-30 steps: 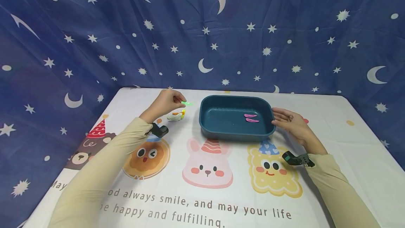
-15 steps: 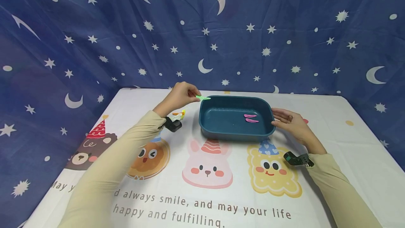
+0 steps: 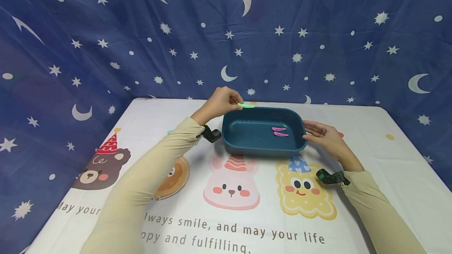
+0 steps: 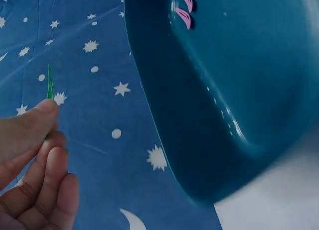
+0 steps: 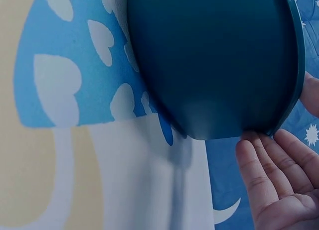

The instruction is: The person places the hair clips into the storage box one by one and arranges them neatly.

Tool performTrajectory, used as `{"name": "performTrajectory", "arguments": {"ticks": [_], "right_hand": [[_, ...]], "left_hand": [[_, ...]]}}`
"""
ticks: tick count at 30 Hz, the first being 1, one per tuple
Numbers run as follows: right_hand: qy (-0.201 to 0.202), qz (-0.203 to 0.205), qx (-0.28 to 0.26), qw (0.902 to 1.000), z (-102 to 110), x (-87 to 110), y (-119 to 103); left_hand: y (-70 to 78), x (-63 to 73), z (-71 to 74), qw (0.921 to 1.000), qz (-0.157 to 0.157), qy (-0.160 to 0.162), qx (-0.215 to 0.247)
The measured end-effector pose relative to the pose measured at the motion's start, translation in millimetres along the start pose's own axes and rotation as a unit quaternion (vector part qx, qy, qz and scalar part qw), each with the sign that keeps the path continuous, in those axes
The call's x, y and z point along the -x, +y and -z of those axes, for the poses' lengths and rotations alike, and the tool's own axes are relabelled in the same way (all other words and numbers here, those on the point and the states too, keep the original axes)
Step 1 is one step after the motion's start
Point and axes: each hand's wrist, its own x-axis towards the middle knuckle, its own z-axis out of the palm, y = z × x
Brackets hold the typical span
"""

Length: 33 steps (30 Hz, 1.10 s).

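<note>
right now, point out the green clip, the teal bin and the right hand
green clip (image 3: 246,105), head view, middle of visible length
teal bin (image 3: 261,152), head view, outer front wall
right hand (image 3: 327,138), head view, middle of the hand

1. Dark teal box (image 3: 247,134), plain.
2. Pink clips (image 3: 280,134) at three o'clock inside it.
3. Bright green clip (image 3: 247,106) at the box's eleven o'clock.
4. Twelve o'clock: navy curtain (image 3: 197,11) patterned with white moons, stars, dots.
5. Six o'clock: white tablecloth (image 3: 399,175), pink rabbit print (image 3: 231,201).

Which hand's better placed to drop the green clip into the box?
Left hand, I'd say: it pinches the green clip close to the box. The right hand touches the box and carries no clip.
</note>
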Motion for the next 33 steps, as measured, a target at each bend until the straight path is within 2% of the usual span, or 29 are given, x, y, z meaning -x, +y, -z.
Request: {"name": "performTrajectory", "arguments": {"ticks": [10, 21, 29, 33], "right_hand": [[0.005, -0.014, 0.005, 0.9999, -0.8, 0.3, -0.5], [0.014, -0.020, 0.004, 0.9997, -0.2, -0.9, 1.4], [0.013, -0.021, 0.010, 0.9996, 0.5, -0.9, 1.5], [0.014, -0.025, 0.015, 0.9995, 0.2, -1.3, 0.9]], "left_hand": [[13.5, -18.1, -23.3, 0.9997, -0.017, -0.019, 0.004], [20.0, -28.7, -45.8, 0.9981, -0.037, -0.050, 0.000], [23.9, -37.9, -62.3, 0.9954, -0.061, -0.069, -0.025], [27.0, -41.6, -69.5, 0.9945, -0.063, -0.077, -0.032]]}}
